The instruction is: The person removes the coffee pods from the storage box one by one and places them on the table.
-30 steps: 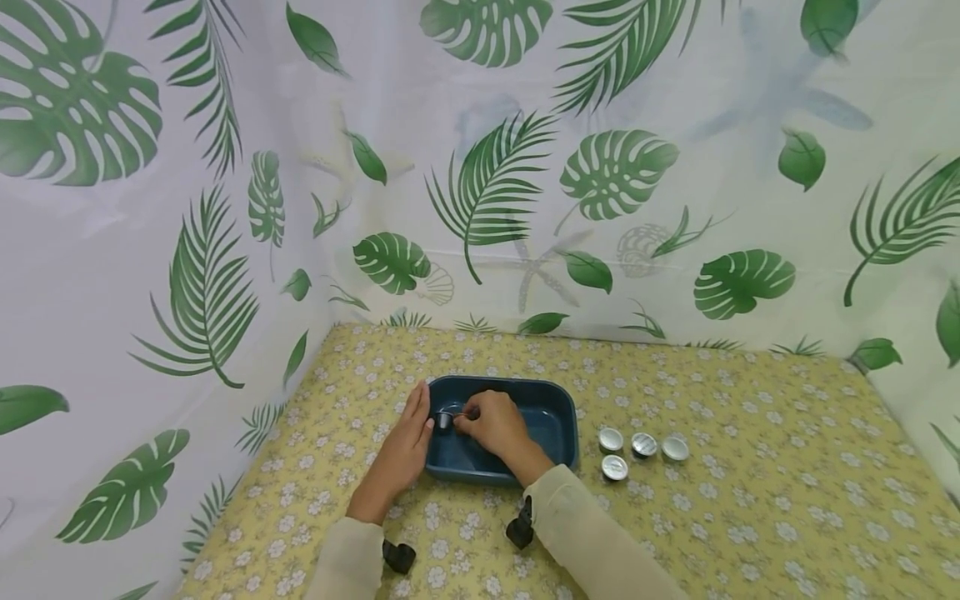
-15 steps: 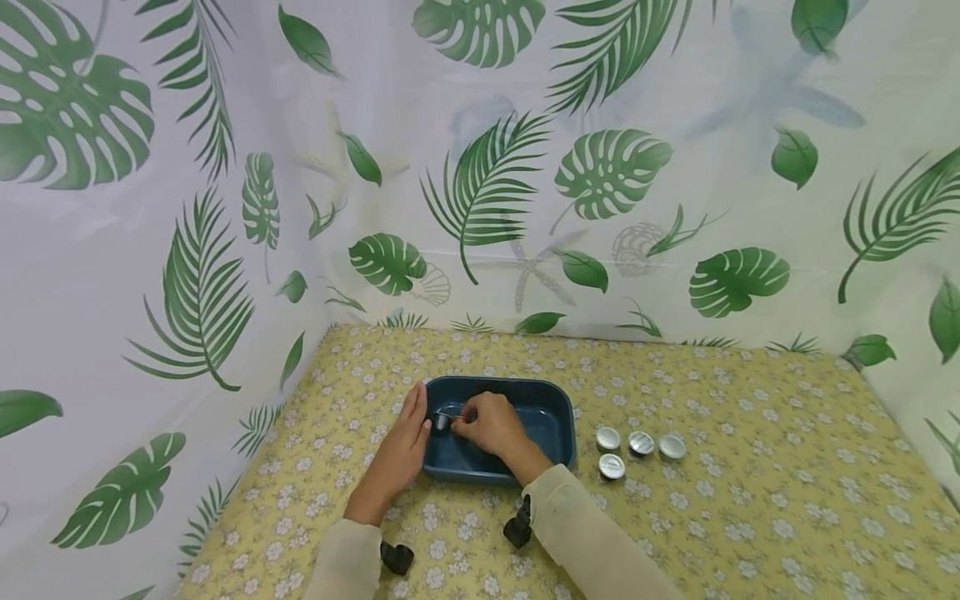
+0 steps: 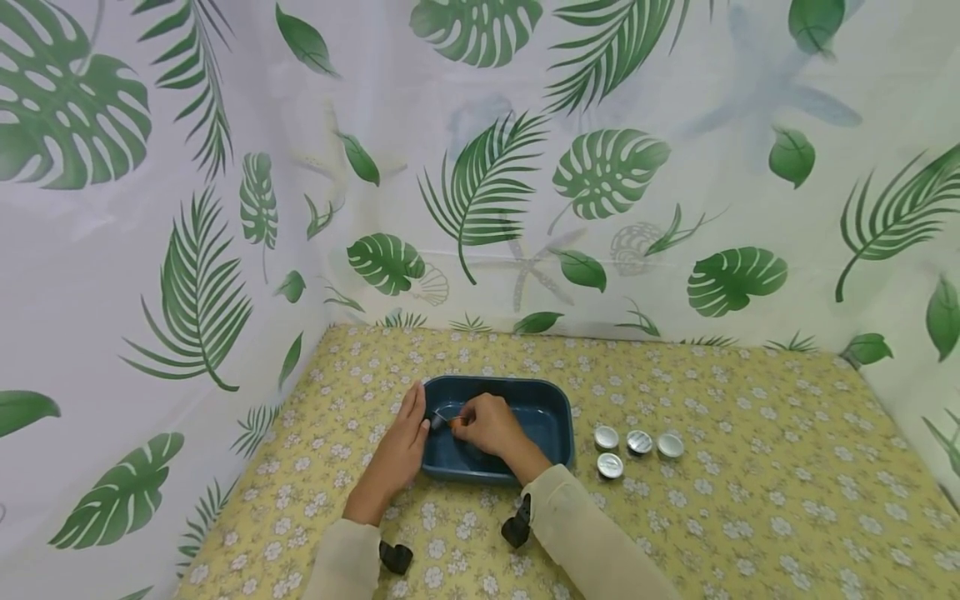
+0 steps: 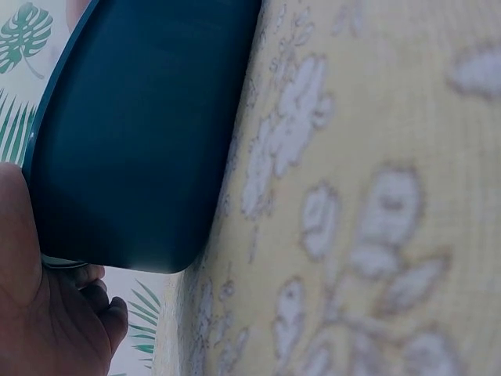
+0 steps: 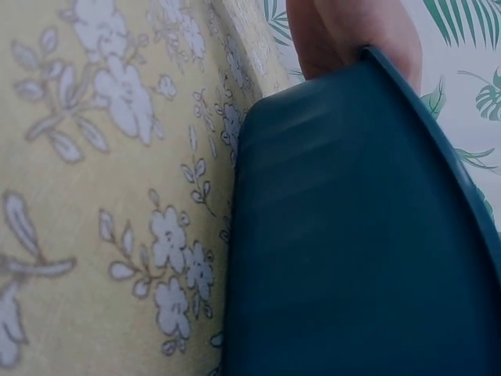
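L hand (image 3: 397, 442) flat, fingers straight along near side of tray (image 3: 543, 429). R hand (image 3: 489, 423) curled, pinching sm. orange-ish piece (image 3: 456, 423); sm. dark cup (image 3: 438, 422) btwn hands, in tray. 4 silver-topped cups (image 3: 610, 466) R of R hand, on tabletop (image 3: 750, 500).

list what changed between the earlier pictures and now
The small cup in the blue basin has gone from upright to tilted, and more orange shows by the fingertips of the right hand, too small to identify. No visible new hold or release. Unchanged: the left hand against the basin's left end, the four silver-topped cups beside it.
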`<state>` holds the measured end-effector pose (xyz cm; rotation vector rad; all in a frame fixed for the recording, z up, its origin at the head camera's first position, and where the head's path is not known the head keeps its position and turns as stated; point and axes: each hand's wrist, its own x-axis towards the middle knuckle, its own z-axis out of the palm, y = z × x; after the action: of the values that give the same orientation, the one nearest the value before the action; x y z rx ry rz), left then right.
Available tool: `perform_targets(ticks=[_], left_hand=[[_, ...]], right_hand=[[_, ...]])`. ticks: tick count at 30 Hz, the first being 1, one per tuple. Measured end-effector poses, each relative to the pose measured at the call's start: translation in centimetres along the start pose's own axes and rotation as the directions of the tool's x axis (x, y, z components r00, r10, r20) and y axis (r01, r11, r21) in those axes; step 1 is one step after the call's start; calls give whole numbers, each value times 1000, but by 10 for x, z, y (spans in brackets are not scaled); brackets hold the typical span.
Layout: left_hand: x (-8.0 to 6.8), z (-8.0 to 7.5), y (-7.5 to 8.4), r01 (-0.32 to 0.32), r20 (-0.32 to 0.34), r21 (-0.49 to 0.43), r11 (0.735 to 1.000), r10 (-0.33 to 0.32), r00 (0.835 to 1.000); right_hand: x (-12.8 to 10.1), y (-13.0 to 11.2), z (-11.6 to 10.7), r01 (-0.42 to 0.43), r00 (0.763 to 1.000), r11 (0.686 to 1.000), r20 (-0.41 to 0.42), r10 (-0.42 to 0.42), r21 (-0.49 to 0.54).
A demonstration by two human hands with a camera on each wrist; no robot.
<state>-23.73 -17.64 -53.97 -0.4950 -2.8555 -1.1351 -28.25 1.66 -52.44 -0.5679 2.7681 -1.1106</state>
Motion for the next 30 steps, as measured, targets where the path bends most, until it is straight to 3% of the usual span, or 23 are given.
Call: perform_targets(ticks=[10,18,30], left_hand=[[-1,0,2,6,-2,-5,1000,-6,1000],[0,0,1,1,-7,10,1000,-1,1000],[0,0,2,10,-5,23,1000,-10,1000]], right_hand=[[0,-1,-1,14,1000,1000,24,-14,23],[0,0,0,89,995,994,40,-92,55],[1,1,1,85,993,995,75,-88,51]])
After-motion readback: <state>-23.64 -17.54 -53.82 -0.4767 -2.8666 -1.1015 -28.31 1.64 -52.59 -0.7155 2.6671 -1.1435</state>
